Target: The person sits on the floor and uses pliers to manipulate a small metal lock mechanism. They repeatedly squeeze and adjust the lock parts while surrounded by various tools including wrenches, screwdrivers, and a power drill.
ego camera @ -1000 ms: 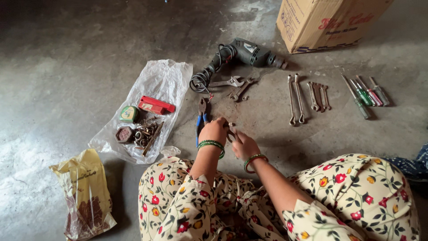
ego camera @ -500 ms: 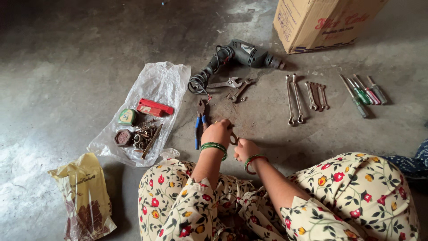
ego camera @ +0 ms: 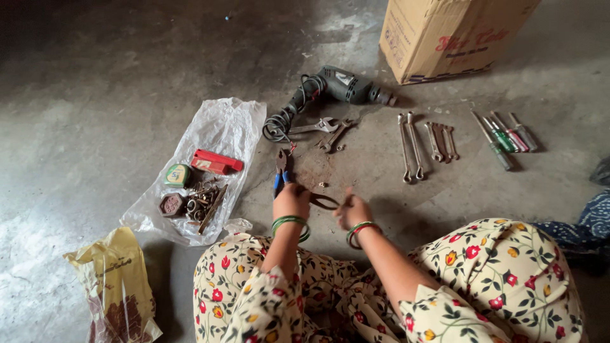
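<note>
Seated on a bare concrete floor [ego camera: 95,76], you work both hands over a dark, rusty pair of pliers-like handles [ego camera: 324,201] that lies on the ground just in front of your knees and directly below the power drill [ego camera: 343,86]. Your left hand [ego camera: 291,200] is curled with fingers pressed together at one end of the dark metal piece; your right hand [ego camera: 351,209] is closed at the other end, fingers bunched, though exactly what each fingertip pinches is too small to tell. The piece looks like stiff, rusted steel: likely heavy for its size, rough rather than slippery, not fragile, and best taken by its two curved handles rather than the hinge. Blue-handled pliers [ego camera: 281,171] lie touching the floor just beyond your left hand, between it and the drill's coiled cord. Left of the drill, a clear plastic bag [ego camera: 222,127] is spread flat as a mat and bears a red case [ego camera: 216,162], a green tape measure [ego camera: 177,174] and a heap of rusty small hardware [ego camera: 200,203]. Farther left of that, a yellow bag [ego camera: 114,286] holds something dark. Right of the drill stand a closed cardboard box [ego camera: 445,35], spanners [ego camera: 411,146] and screwdrivers [ego camera: 505,136] in rows.
</note>
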